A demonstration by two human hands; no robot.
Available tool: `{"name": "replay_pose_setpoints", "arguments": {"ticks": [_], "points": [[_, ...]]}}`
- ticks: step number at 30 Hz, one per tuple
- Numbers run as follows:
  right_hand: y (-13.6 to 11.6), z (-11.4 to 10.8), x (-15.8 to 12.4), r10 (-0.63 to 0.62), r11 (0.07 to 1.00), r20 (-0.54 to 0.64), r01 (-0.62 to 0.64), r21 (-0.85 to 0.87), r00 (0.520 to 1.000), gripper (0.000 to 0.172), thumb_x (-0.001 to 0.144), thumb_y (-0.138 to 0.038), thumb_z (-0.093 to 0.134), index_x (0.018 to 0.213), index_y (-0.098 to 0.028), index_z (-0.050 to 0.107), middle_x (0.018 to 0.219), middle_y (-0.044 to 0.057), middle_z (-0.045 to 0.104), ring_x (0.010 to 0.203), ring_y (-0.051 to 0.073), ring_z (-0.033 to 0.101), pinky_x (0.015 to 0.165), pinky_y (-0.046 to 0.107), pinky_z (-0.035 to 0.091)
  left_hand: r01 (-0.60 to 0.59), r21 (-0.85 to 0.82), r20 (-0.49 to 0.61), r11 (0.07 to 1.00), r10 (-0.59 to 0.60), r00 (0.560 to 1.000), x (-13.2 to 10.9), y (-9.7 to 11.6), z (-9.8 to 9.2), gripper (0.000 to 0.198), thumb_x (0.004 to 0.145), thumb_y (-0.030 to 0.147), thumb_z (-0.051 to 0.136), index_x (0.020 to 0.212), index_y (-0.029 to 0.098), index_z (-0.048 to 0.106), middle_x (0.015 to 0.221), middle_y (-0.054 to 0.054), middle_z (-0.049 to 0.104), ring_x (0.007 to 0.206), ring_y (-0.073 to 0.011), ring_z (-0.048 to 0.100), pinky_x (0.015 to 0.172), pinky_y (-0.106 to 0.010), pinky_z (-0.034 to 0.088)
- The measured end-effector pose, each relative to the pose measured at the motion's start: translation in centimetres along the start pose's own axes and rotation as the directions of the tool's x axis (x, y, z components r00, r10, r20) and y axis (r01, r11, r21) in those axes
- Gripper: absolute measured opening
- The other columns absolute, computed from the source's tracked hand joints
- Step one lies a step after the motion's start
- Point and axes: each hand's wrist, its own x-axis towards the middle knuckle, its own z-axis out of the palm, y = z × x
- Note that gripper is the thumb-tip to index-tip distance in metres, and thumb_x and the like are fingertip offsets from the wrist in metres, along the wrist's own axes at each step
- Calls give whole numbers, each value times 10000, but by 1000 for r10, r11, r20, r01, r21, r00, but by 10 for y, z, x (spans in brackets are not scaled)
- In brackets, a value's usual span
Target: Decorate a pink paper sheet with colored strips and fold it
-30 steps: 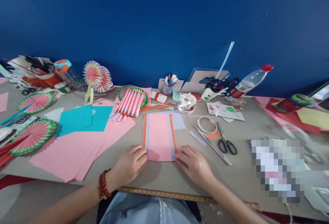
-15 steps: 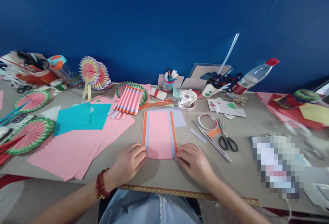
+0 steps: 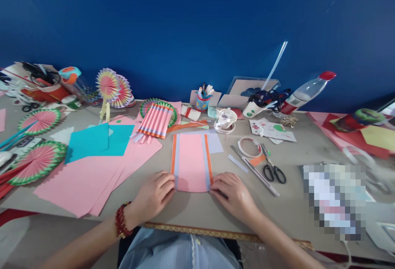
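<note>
- A pink sheet (image 3: 191, 162) lies flat on the counter (image 3: 296, 154), right in front of the person. It has an orange stripe and a pale stripe down each long side.
- The left hand (image 3: 152, 197) is at the near left corner of the pink sheet. Its fingers are bent and pinch the near edge there.
- The right hand (image 3: 233, 195) is at the near right corner. Its fingers are bent too and pinch the near edge on that side.
- The near edge of the sheet curls up a little between the two hands.
- A red bead bracelet (image 3: 121, 221) is on the left wrist.
- To the right of the sheet lie a long thin ruler (image 3: 254, 170) and black scissors (image 3: 273, 170), close to each other.
- A ring of tape (image 3: 248, 146) lies just behind them.
- To the left are big pink papers (image 3: 92, 178) with a blue paper (image 3: 98, 141) on top.
- Behind the sheet is a folded striped paper (image 3: 156, 121), lying on a round fan.
- More round paper fans (image 3: 38, 162) sit at the far left.
- A clear bottle (image 3: 304, 92) with a red cap leans at the back right.
</note>
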Motion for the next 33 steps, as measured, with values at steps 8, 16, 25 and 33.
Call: {"name": "replay_pose_setpoints", "arguments": {"ticks": [8, 16, 25, 33], "points": [[-2, -1, 3, 56, 998, 23, -56, 17, 998, 126, 944, -214, 537, 864, -217, 634, 902, 43, 664, 881, 190, 590, 810, 337, 425, 119, -139, 0, 983, -120, 993, 3, -1, -2, 115, 988, 177, 468, 906, 195, 547, 1049, -40, 574, 969, -185, 544, 863, -343, 453], [-6, -4, 9, 138, 990, 57, -140, 23, 989, 94, 897, -153, 570, 832, -220, 581, 958, 43, 621, 906, 206, 558, 815, 355, 417, 202, -66, 14, 977, -202, 979, 8, 2, -3, 125, 967, 183, 471, 873, 200, 552, 1031, -48, 571, 981, -224, 532, 848, -384, 445], [-3, -1, 12, 126, 992, 71, -124, -35, 989, 101, 905, -239, 610, 822, -216, 556, 931, 36, 608, 884, 204, 551, 801, 345, 403, 195, -28, 40, 980, -193, 980, 10, 4, -4, 108, 948, 133, 465, 887, 193, 532, 1053, -53, 561, 993, -230, 515, 857, -396, 415], [-2, -1, 16, 135, 988, 108, -125, -93, 985, 141, 949, -250, 555, 815, -216, 529, 931, 33, 605, 884, 204, 539, 788, 342, 389, 197, -56, 38, 979, -195, 980, 11, 0, -6, 121, 940, 124, 457, 873, 197, 526, 1037, -49, 560, 981, -224, 521, 852, -387, 425]]}}
